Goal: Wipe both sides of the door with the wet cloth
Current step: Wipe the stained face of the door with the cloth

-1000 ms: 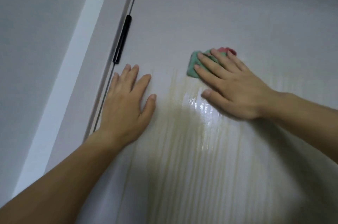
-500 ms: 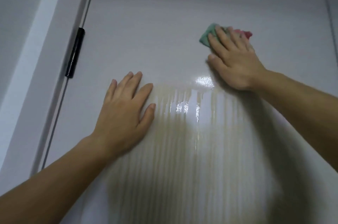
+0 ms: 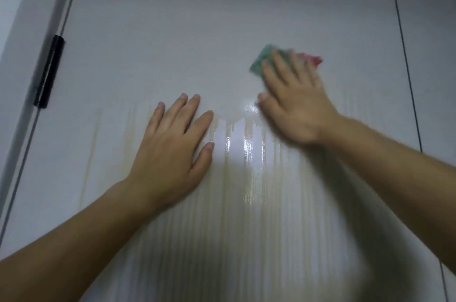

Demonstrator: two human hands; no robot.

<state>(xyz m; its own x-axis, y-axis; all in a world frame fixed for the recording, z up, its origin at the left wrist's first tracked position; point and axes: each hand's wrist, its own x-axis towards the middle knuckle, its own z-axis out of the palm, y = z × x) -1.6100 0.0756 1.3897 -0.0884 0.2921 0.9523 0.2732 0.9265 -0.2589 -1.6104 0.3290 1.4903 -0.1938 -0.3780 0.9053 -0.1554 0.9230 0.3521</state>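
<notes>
Right hand: your right hand (image 3: 294, 101) presses the green and red wet cloth (image 3: 260, 62) flat, fingers straight.
Left hand: your left hand (image 3: 172, 148) lies flat, fingers spread.
Door: the pale grey door (image 3: 172, 30) carries wet yellowish streaks (image 3: 249, 178) below your hands.
Hinge: a black hinge (image 3: 48, 70) sits at the left edge.

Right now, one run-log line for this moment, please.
step: wipe of door face | right hand: presses cloth on door | left hand: flat on door | surface: wet streaks below hands

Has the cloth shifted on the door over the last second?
Yes. The cloth under the right hand has slid rightward, well away from the black hinge.
</notes>
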